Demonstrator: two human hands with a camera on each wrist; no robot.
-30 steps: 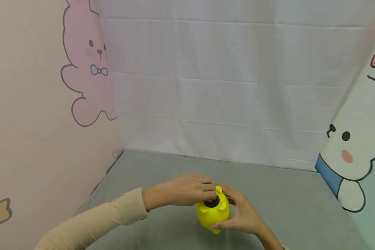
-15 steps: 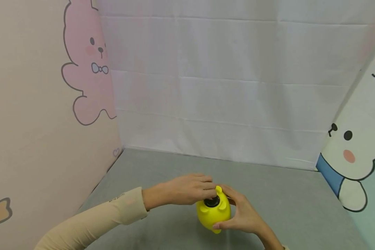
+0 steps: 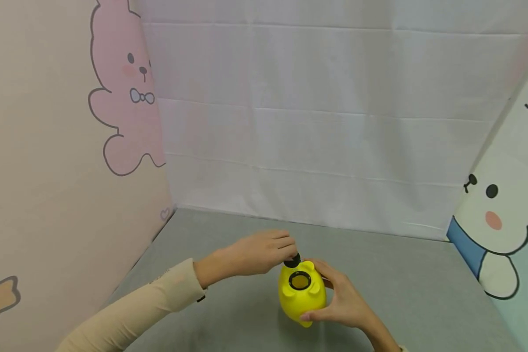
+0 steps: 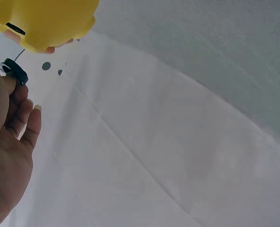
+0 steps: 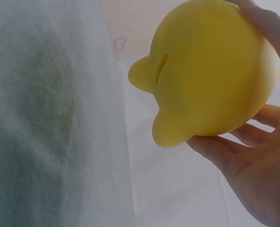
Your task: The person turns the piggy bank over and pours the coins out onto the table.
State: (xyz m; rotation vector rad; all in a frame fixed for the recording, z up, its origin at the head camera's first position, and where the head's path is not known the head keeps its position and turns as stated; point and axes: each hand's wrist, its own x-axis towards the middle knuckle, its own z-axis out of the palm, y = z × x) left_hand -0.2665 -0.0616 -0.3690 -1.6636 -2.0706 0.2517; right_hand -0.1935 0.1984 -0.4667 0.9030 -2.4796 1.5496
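1. The yellow figure [image 3: 296,307] is held over the near part of the worktop [image 3: 378,266], right of centre; its smooth, rounded body seems to be laid lengthwise near to far.
2. Its right side is gripped by the right hand [image 3: 345,302], the thumb [image 3: 315,315] placed at the near end.
3. Among stubby lobes [image 3: 309,265], a round, black-rimmed opening [image 3: 300,280] is turned upward, uncovered.
4. Just to the far left of the opening, apart from it, a black cap [image 3: 292,262] is pinched by the left hand [image 3: 263,252].
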